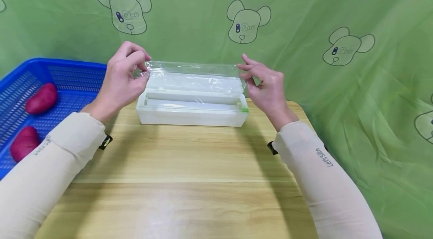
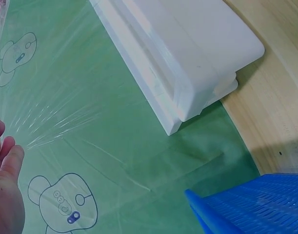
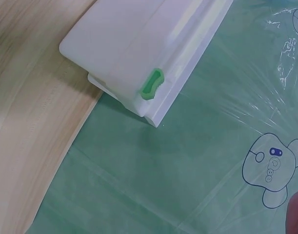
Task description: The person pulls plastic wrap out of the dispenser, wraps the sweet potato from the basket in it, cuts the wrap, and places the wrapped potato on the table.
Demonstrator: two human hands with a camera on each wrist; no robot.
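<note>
Cling film (image 1: 193, 75) between both hands

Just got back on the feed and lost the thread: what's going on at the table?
A person is drawing a clear sheet of plastic wrap up out of a long white plastic dispenser box that sits on the light wooden table. The left hand pinches the sheet's left corner and the right hand holds its right corner. The sheet is stretched between them, not yet cut. To the left, a blue plastic basket holds two purple sweet potatoes.
</note>
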